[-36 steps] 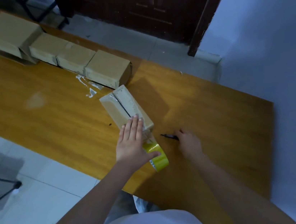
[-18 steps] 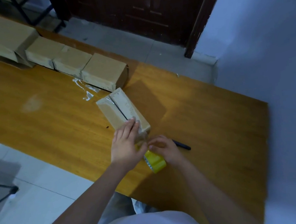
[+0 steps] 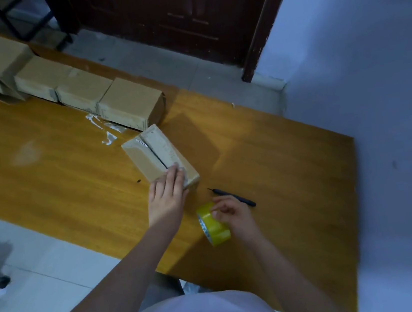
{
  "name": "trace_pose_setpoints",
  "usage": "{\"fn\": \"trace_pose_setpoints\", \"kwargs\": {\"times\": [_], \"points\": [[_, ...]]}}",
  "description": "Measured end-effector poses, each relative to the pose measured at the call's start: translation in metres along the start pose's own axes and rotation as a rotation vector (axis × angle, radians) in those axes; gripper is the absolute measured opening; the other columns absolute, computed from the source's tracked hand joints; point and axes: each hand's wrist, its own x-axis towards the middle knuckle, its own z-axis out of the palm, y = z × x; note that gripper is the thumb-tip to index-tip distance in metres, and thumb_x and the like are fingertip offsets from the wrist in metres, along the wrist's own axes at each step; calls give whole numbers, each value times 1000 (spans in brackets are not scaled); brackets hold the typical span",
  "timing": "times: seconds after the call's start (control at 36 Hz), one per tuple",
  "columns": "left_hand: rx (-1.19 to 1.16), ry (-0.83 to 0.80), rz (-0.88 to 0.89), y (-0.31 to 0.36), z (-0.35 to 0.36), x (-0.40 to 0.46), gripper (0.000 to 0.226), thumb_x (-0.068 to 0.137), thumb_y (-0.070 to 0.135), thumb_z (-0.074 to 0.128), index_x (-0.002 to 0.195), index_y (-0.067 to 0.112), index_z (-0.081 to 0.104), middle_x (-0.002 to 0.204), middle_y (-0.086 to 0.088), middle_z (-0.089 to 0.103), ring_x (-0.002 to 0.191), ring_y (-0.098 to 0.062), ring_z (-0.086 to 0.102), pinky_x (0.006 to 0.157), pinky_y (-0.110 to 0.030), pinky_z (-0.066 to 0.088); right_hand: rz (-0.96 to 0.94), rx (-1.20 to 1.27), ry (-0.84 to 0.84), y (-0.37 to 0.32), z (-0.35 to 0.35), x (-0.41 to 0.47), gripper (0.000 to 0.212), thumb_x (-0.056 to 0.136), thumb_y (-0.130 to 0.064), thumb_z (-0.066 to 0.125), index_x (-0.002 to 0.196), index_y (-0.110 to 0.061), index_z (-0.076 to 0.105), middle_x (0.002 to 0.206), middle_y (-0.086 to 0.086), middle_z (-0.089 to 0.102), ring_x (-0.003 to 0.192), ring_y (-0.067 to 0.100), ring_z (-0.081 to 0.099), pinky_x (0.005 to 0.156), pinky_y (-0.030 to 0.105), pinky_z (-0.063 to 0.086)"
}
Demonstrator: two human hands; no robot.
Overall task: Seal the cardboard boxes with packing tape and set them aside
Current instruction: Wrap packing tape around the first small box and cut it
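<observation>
A small cardboard box [image 3: 152, 152] lies on the wooden table [image 3: 58, 175], its top seam showing as a dark slit with shiny tape along it. My left hand [image 3: 167, 196] presses flat with straight fingers on the box's near end. My right hand [image 3: 230, 212] grips a yellow roll of packing tape [image 3: 212, 224], held just near-right of the box. A black cutter pen [image 3: 234, 198] lies on the table just beyond my right hand.
Several cardboard boxes stand in a row [image 3: 81, 93] along the table's far edge, to the left. Bits of clear tape [image 3: 107, 132] stick to the table beside them. A dark door [image 3: 181, 15] and a pale wall [image 3: 373, 81] are beyond.
My right hand left the pen, came to the tape roll by the box and has drawn the roll back to the near right. My left hand stayed on the box's near end.
</observation>
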Motion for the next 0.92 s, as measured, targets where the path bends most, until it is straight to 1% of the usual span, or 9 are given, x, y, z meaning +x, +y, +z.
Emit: {"fn": "trace_pose_setpoints", "kwargs": {"times": [0.14, 0.22, 0.28, 0.39, 0.56, 0.67, 0.75, 0.81, 0.92], "points": [[130, -267, -23, 6, -14, 2, 63, 77, 14, 74, 135, 3, 51, 140, -15, 50, 112, -28, 47, 91, -41, 40, 1, 3, 136, -8, -1, 10, 29, 79, 1, 71, 70, -27, 68, 106, 2, 60, 92, 12, 58, 76, 19, 44], [187, -456, -73, 10, -25, 10, 72, 62, 16, 84, 128, 4, 59, 128, -18, 58, 97, -30, 59, 75, -39, 49, -6, -3, 210, -17, -3, 17, 35, 78, 4, 71, 68, -29, 66, 106, 7, 58, 91, 15, 56, 74, 17, 43], [162, -509, -129, 15, -36, 21, 76, 61, 17, 86, 130, 4, 57, 125, -22, 57, 95, -34, 58, 74, -40, 51, 1, -2, 256, -24, -7, 20, 34, 77, 7, 70, 68, -26, 66, 106, 8, 57, 89, 14, 55, 74, 15, 43], [82, -575, -178, 24, -49, 35, 73, 94, 33, 57, 149, 5, 18, 140, -16, 28, 127, -33, 32, 100, -34, 35, 12, 38, 342, -43, -16, 18, 27, 76, 9, 69, 70, -18, 66, 103, 9, 58, 83, 12, 56, 72, 12, 43], [-144, -584, -63, 13, -76, 61, 70, 87, 67, 44, 130, 12, 51, 143, -13, 31, 133, -31, 24, 105, -41, 25, -37, -20, 299, -84, -26, 6, 32, 74, 7, 70, 66, -23, 67, 97, 4, 62, 84, 6, 57, 77, 23, 42], [-440, -549, 147, 13, -95, 77, 83, 74, 80, 18, 119, 24, 60, 119, 3, 52, 118, -20, 37, 88, -34, 19, -68, -78, 273, -110, -22, -3, 19, 74, 9, 70, 76, -10, 70, 95, 5, 62, 77, 2, 57, 72, 14, 44], [-582, -491, 259, 15, -96, 83, 51, 85, 66, 34, 85, 20, 56, 85, 7, 51, 95, -19, 47, 76, -30, 20, -91, -105, 309, -124, -15, -10, 14, 74, 7, 71, 78, -6, 71, 95, 4, 62, 79, -4, 57, 75, 14, 44], [-704, -416, 293, 12, -97, 86, 32, 93, 40, 50, 73, 15, 48, 70, 7, 43, 75, -23, 47, 66, -32, 26, -103, -120, 358, -129, -10, -15, 8, 75, 4, 72, 79, -3, 72, 91, 3, 62, 77, -9, 56, 76, 14, 43], [-780, -412, 269, 7, -103, 95, 29, 93, 22, 60, 69, 7, 50, 57, 3, 42, 59, -21, 41, 55, -36, 26, -77, -173, 470, -136, 5, -23, 21, 83, -7, 69, 104, -4, 71, 99, 0, 59, 90, 8, 57, 84, 18, 42]]}}
